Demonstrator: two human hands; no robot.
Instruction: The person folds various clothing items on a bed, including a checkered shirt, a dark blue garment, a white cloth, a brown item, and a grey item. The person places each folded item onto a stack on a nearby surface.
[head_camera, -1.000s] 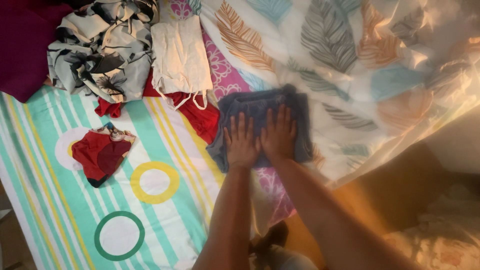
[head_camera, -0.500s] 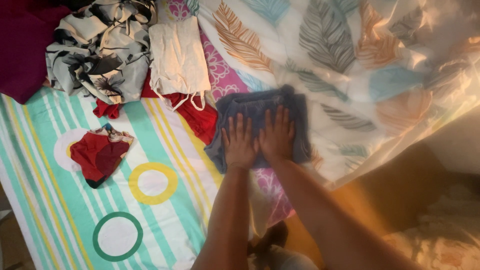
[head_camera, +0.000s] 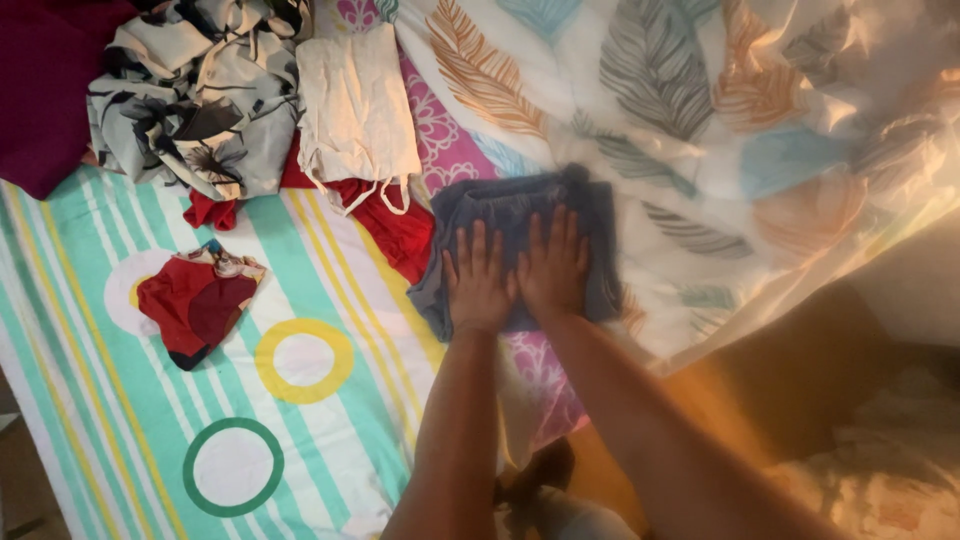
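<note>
A folded grey-blue garment (head_camera: 492, 210) lies on the bed where the striped sheet meets a white feather-print cover (head_camera: 690, 110). My left hand (head_camera: 478, 280) and my right hand (head_camera: 553, 265) rest flat on it side by side, palms down, fingers spread and pointing away from me. Neither hand grips the cloth. Both forearms reach in from the bottom of the view.
A small folded red patterned cloth (head_camera: 195, 300) lies on the striped sheet (head_camera: 300, 440) at left. Behind it sit a cream garment (head_camera: 355, 105), a red garment (head_camera: 395, 230), a black-and-white floral heap (head_camera: 200, 95) and maroon fabric (head_camera: 40, 90). The bed's edge drops off at right.
Both hands have stayed pressed flat on the grey-blue garment; they and the view have barely shifted.
</note>
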